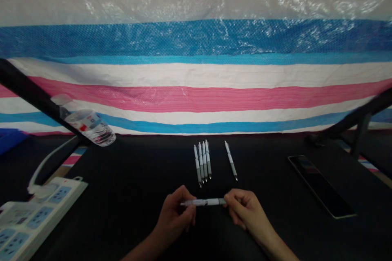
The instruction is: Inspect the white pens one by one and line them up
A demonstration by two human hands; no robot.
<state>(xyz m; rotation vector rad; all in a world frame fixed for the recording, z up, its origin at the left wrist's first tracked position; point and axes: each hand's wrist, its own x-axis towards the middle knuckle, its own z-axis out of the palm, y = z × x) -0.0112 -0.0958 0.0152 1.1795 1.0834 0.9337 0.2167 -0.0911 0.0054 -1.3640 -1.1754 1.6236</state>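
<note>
A white pen with a grey grip is held level between my two hands above the black tabletop. My left hand pinches its clear clip end, with fingers curled. At the other end, the thumb and fingers of my right hand close round the grey grip, hiding the tip. Just beyond the hands lies a group of several similar pens, side by side with tips toward me. One more pen rests apart, to the right of that group.
On the right lies a dark smartphone. A white power strip with a plugged-in cable sits at the left. Behind it a clear plastic bottle leans by a black bar. A striped plastic sheet hangs along the far edge.
</note>
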